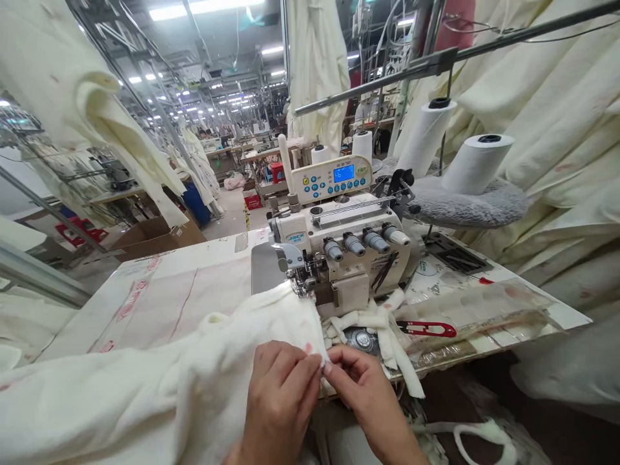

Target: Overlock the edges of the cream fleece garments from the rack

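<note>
Cream fleece fabric [208, 361] lies across the left of the table and runs up to the needle area of a white overlock sewing machine [339, 258]. My left hand [283, 387] is closed on the fabric's right edge, just in front of the machine. Beside it, my right hand [363, 394] pinches the same edge between thumb and forefinger, and the fingertips of both hands nearly touch. The fabric's far end sits at the presser foot [304, 284]; whether it is clamped there cannot be made out.
Red thread snips [429, 329] and cream fabric strips [387, 336] lie right of the hands. Thread cones [477, 165] stand behind on a grey fluffy pad [465, 203]. The control panel [334, 177] tops the machine. A cardboard box [159, 242] stands beyond the table's left side.
</note>
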